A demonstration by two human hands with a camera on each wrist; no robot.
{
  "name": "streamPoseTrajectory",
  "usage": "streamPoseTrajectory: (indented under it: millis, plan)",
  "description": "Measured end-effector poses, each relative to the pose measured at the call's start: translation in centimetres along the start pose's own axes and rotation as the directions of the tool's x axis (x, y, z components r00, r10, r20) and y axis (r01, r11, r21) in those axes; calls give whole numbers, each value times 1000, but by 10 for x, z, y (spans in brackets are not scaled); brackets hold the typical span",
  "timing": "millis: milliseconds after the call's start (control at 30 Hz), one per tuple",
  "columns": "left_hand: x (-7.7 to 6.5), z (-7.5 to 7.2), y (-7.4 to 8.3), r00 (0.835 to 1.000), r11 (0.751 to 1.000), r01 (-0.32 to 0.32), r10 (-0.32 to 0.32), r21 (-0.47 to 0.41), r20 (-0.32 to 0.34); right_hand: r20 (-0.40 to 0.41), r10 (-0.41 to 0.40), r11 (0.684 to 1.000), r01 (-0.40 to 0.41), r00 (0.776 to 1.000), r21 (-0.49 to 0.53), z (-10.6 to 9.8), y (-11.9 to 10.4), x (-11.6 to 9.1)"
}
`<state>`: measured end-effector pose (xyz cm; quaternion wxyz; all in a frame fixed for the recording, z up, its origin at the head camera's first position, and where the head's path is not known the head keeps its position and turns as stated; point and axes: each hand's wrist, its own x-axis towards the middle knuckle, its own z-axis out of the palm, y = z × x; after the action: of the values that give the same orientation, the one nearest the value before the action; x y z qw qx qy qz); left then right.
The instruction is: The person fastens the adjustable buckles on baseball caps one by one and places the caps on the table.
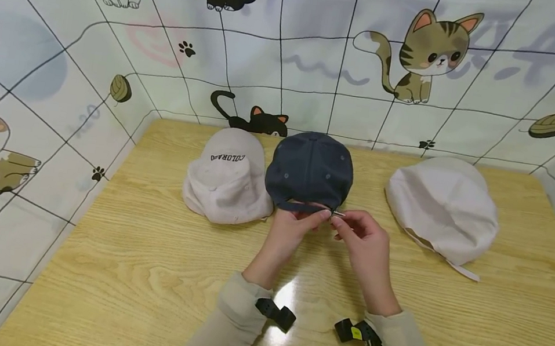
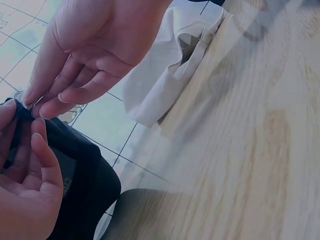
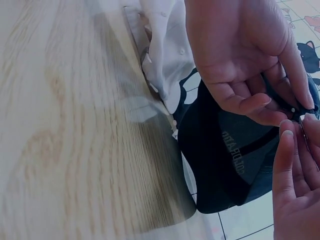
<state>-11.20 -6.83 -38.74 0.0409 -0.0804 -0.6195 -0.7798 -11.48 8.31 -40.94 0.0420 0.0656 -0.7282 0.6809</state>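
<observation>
A navy baseball cap (image 1: 311, 168) rests on the table with its back toward me, its narrow adjustment strap (image 1: 301, 206) crossing the rear opening. My left hand (image 1: 292, 230) pinches that strap near its right end between thumb and fingers. Close beside it, the thumb and fingertips of my right hand (image 1: 364, 242) pinch a slim shiny metal piece (image 1: 339, 214) at the strap's end. The two hands' fingertips nearly meet there. In the right wrist view, pale lettering shows inside the navy cap (image 3: 235, 165). Fingers partly hide the metal piece.
Left of the navy cap, close against it, sits an off-white cap (image 1: 226, 181) with dark COLORADO lettering. Another off-white cap (image 1: 443, 209) lies to the right, its strap end (image 1: 465, 272) trailing on the wooden table (image 1: 138, 271). A cat-patterned cloth (image 1: 312, 72) hangs behind the table.
</observation>
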Motion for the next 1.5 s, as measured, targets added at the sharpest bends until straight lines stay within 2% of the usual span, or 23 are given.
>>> streamPoseTrajectory:
  millis: [100,200,300,333,400,500,567,633,700,767,800,833,900,933,967,1000,1067,1133,1267,1367,1500]
  plan:
    - [2,-2,-10,1000,999,15,-15,-39,-4,5,35,999,-35,999,-26,2,-20,-4]
    - [3,-4,-20,998,993,68,-69,-100,-8,-1,69,997,-69,998,-42,3,-32,-7]
    - [2,-6,-24,992,967,123,-125,-225,6,-8,82,995,-82,997,-58,3,-38,-8]
    - [1,-7,-24,990,948,137,-140,-286,12,-12,91,994,-91,996,-58,3,-38,-8]
    - [0,-8,-24,988,894,150,-153,-423,27,-19,102,993,-103,995,-58,3,-39,-8]
    - [1,-10,-23,990,783,134,-134,-607,47,-30,111,992,-112,993,-58,1,-39,-8]
    - [1,-14,-23,993,728,111,-106,-676,50,-32,115,991,-117,993,-69,2,-37,-6]
    - [2,-18,-23,995,695,96,-76,-712,60,-39,129,987,-132,991,-88,1,-34,-5]
    - [1,-20,-23,996,679,90,-57,-728,70,-51,143,984,-148,988,-100,-1,-28,-4]
    - [-2,-21,-24,996,694,88,-47,-715,77,-57,156,981,-161,986,-110,-3,-21,-4]
    - [-1,-20,-23,996,718,90,-47,-690,82,-63,152,981,-159,986,-112,-4,-19,-3]
    - [-1,-19,-22,995,754,96,-50,-650,89,-68,144,982,-151,987,-111,-6,-17,-3]
    - [-3,-16,-22,994,861,102,-68,-498,87,-68,126,984,-134,990,-115,-7,-14,-3]
    - [-3,-15,-22,994,918,99,-73,-383,84,-62,121,985,-128,991,-118,-7,-13,-3]
    - [-4,-13,-21,993,958,104,-84,-267,85,-55,115,986,-121,992,-117,-7,-12,-4]
    - [-5,-12,-21,992,982,105,-92,-160,91,-44,108,986,-113,993,-119,-6,-12,-4]
    - [-10,-9,-22,991,995,104,-104,12,86,-19,112,985,-114,994,-128,-5,-7,-9]
    - [-15,-5,-19,992,993,85,-91,80,84,7,116,984,-114,993,-138,-5,-4,-12]
    - [-21,-1,-11,993,991,112,-115,69,41,63,100,975,-85,993,-204,-5,0,-15]
    - [-19,0,-6,991,986,131,-133,107,16,124,75,967,-41,989,-251,-6,0,-14]
    - [-12,0,-3,992,978,100,-112,182,58,152,53,964,-10,987,-267,-7,-2,-7]
